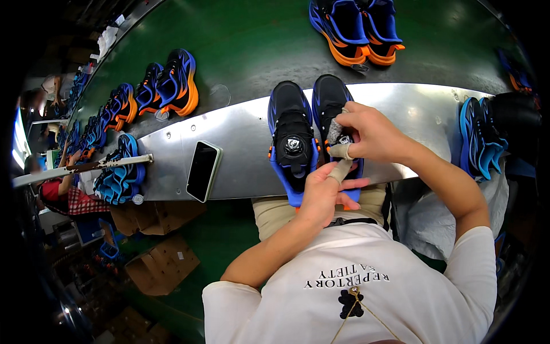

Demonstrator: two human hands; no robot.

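So there's a pair of black shoes with blue soles sitting toes-away on a shiny metal table [240, 137], right in front of the person. The right shoe [332, 97] is the one getting worked on: the right hand [372, 135] is pinched around a small grey cloth [335, 131] and presses it on the top of that shoe, near the lacing area. The left hand [323, 192] is at the heel end of the same shoe, fingers curled against it, with a taped finger [342, 169] pointing up toward the cloth. Looks like it's steadying the shoe, though I can't tell how firm the grip is. The left shoe [291, 137] lies just beside it, touching or nearly so, untouched, with a round dial closure on its tongue. Further left on the table lies a phone [203, 171], screen dark. Beyond the metal strip is a green belt [258, 40] carrying blue and orange shoes [355, 26], more pairs [172, 83] trailing off left. A blue pair [478, 137] stands at the table's right end, and cardboard boxes [163, 264] sit on the floor lower left.
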